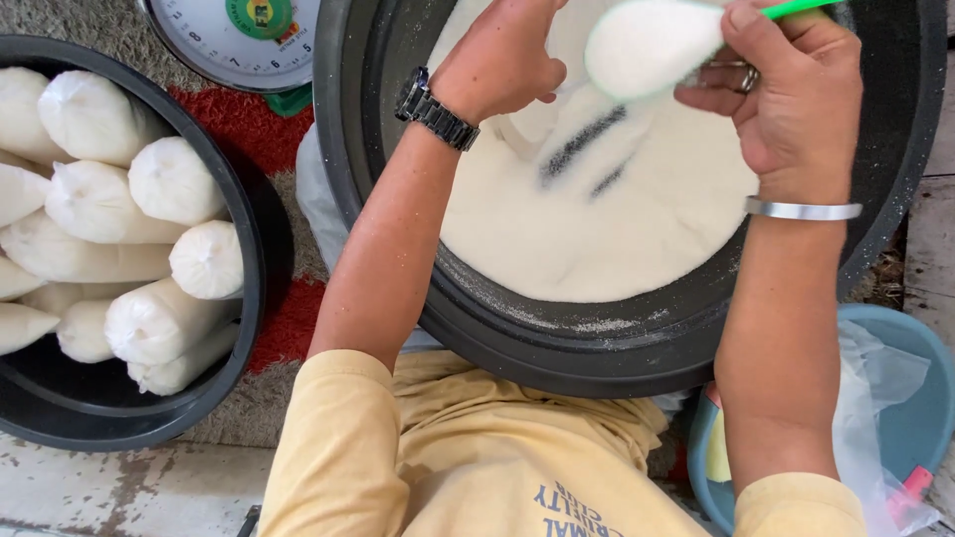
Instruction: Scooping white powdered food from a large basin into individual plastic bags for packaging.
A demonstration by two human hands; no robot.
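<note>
A big black tub (477, 318) in front of me holds a bed of white sugar-like grains (607, 229). My right hand (796, 89) grips a green-handled scoop (647, 45) heaped with the white grains, held above the tub. My left hand (507, 60), with a dark wristwatch, is closed around a clear plastic bag (532, 124) that hangs below it over the grains. The scoop sits just to the right of the left hand. A silver bangle circles my right wrist.
A second black basin (249, 288) at the left is stacked with several filled white bags (159, 318). A dial weighing scale (239, 40) stands at the top left on a red mat. A blue bowl (915, 428) with clear plastic bags sits at the lower right.
</note>
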